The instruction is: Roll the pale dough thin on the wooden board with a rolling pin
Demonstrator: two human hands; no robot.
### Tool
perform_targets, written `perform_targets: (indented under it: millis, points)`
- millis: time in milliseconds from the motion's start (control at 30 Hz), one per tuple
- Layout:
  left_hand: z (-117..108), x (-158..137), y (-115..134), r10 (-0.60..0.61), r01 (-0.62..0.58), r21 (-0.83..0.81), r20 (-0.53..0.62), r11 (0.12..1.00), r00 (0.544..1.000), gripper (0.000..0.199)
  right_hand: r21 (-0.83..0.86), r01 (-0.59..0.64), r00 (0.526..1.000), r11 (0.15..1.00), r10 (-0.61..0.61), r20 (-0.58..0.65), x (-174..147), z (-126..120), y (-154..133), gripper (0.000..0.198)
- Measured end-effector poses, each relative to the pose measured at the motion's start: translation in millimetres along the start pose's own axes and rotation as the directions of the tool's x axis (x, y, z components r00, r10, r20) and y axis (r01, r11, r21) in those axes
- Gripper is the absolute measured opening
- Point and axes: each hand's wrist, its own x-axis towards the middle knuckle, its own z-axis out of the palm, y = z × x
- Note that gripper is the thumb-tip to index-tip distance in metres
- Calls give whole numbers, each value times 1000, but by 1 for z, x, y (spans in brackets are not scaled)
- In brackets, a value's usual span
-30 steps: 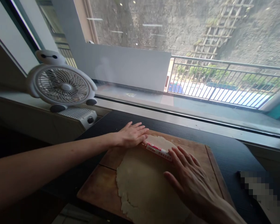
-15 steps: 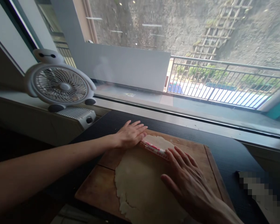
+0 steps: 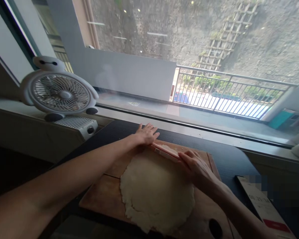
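We have a thin roller lying across the far part of a dough sheet, with one end at each hand. Its long axis runs crosswise, from the far left end down to the nearer right end, slanting a little more steeply than the window ledge beyond the table. The roller lies low along the dough rather than standing up, and its middle, pale with reddish colouring, shows between our hands.

Our left hand is at the left end, its fingers spread apart and pointing toward the window, the palm side down. Our right hand is on the right end with its fingers bent over it; we cannot tell whether they close fully around it. The two hands are apart from each other.

A small strip of dough shows past the roller, while most of the sheet spreads on our side of it, rough and ragged along the left edge. Beneath is a wooden board, set on the dark table. To the right of the board we see a pale slab, partly blurred out; to the left, near the window, stands a white fan.
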Motion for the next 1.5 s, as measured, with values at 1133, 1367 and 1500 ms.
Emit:
perform_targets:
  millis: [1133,1367,1500]
  points:
    - [22,54,70,8,-7,-168,7,986,1000,70,-182,-39,983,982,4,-185,-78,-1,46,35]
    - [28,-2,40,65,-51,-110,130,993,989,73,-22,77,994,997,-79,-75,-98,-7,26,55]
    - [25,30,59,-24,30,-133,51,991,998,76,-50,-43,992,998,36,-123,-78,-8,37,36]
